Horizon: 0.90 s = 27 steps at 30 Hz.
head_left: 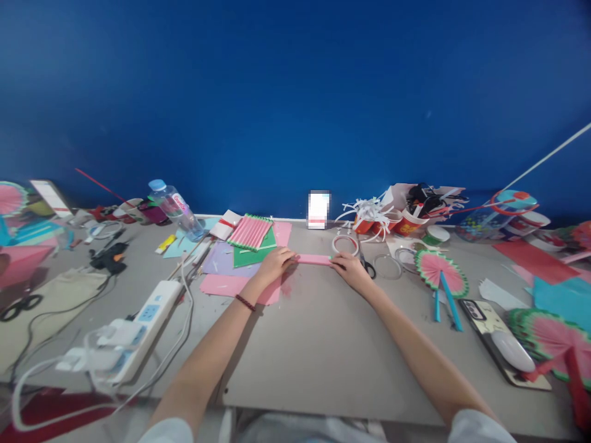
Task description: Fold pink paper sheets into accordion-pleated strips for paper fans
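Observation:
A narrow folded pink paper strip [314,259] lies flat on the grey table [323,344] in front of me. My left hand [276,263] pinches its left end, fingers closed on it. My right hand [351,269] grips its right end the same way. A dark bead bracelet sits on my left wrist. Just left of my left hand are flat pink, purple and green paper sheets [240,261] with a pleated pink-and-green piece [250,232] on top.
Scissors [367,264] and tape rings [345,245] lie by my right hand. A watermelon paper fan [441,274], a phone [494,326] and more fans sit right. A power strip [143,320], cables, a glue gun [108,257] and a water bottle [175,209] are left.

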Motion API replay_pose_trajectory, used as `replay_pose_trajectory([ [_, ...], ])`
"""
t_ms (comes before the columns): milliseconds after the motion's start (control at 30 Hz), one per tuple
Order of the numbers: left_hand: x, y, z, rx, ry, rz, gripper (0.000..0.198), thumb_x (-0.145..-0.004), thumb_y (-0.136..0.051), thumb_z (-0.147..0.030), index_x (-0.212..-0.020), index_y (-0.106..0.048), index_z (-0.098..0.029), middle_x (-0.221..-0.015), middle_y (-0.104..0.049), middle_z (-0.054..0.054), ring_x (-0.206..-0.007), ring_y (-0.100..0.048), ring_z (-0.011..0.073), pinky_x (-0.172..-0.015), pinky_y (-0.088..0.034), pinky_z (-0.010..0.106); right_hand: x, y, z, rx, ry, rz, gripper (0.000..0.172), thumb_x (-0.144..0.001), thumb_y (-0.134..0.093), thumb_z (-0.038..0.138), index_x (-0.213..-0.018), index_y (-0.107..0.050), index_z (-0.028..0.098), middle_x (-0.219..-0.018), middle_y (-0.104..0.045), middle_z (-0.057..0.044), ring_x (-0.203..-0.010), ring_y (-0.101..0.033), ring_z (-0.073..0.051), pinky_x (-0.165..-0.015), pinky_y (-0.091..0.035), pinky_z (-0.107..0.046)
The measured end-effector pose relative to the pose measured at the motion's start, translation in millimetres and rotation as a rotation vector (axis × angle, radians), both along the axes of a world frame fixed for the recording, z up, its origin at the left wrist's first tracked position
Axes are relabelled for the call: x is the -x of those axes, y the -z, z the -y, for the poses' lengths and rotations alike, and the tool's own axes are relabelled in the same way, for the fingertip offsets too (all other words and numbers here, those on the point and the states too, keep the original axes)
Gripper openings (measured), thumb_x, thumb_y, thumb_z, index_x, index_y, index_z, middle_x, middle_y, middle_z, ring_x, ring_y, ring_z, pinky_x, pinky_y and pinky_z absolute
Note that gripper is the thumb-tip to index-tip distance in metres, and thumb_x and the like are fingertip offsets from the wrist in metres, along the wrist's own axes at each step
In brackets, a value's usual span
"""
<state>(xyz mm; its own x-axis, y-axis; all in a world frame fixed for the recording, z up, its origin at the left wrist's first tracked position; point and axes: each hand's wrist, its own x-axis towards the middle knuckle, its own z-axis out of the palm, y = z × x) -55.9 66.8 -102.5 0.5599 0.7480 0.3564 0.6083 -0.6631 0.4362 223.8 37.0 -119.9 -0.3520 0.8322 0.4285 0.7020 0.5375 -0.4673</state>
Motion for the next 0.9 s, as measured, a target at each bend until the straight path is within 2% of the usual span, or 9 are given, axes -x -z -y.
replay_pose_trajectory([
  [133, 0.8, -4.6, 1.5, 0.019, 0.013, 0.007, 0.016, -0.091, -0.05, -0.026, -0.086, -0.064, -0.017, -0.088, -0.063, 0.004, -0.086, -0.056, 0.0175, -0.078, -0.044, 0.03, 1.4, -1.1, 2.2, -0.01, -0.007, 0.063, 0.017, -0.09, -0.051, 0.025, -0.093, -0.067, 0.018, -0.089, -0.068, -0.008, -0.086, -0.061, -0.021, -0.081, -0.048, -0.035],
  [333, 3.8, -4.4, 0.3, 0.047, 0.026, 0.002, 0.015, -0.09, -0.051, -0.023, -0.085, -0.064, -0.017, -0.089, -0.065, 0.004, -0.087, -0.057, 0.0174, -0.079, -0.044, 0.03, 5.0, -3.8, 7.8, -0.032, 0.036, 0.158, 0.018, -0.091, -0.048, 0.022, -0.088, -0.066, 0.018, -0.092, -0.065, -0.008, -0.088, -0.058, -0.02, -0.079, -0.046, -0.031],
  [567, 2.4, -7.6, 6.3, -0.022, 0.009, -0.077, 0.02, -0.092, -0.047, -0.023, -0.081, -0.063, -0.016, -0.088, -0.064, 0.004, -0.085, -0.057, 0.0165, -0.076, -0.043, 0.028, 8.3, -2.7, 11.7, -0.026, 0.097, 0.258, 0.017, -0.09, -0.048, 0.016, -0.091, -0.065, 0.017, -0.09, -0.063, -0.007, -0.086, -0.055, -0.019, -0.076, -0.043, -0.027],
  [767, 0.4, -8.6, 7.9, -0.08, -0.01, -0.172, 0.027, -0.095, -0.04, -0.023, -0.078, -0.06, -0.017, -0.083, -0.061, 0.005, -0.08, -0.054, 0.0163, -0.073, -0.042, 0.028, 12.6, -3.5, 15.2, -0.04, 0.148, 0.426, 0.017, -0.089, -0.049, 0.011, -0.091, -0.065, 0.016, -0.089, -0.063, -0.007, -0.084, -0.054, -0.018, -0.073, -0.039, -0.025],
  [900, 0.9, -8.0, 10.3, -0.089, -0.016, -0.213, 0.024, -0.094, -0.04, -0.018, -0.079, -0.059, -0.017, -0.082, -0.06, 0.004, -0.08, -0.054, 0.0166, -0.074, -0.042, 0.029, 16.5, -6.5, 18.3, -0.075, 0.184, 0.51, 0.017, -0.089, -0.048, 0.011, -0.088, -0.065, 0.015, -0.086, -0.062, -0.007, -0.081, -0.053, -0.018, -0.07, -0.036, -0.026],
])
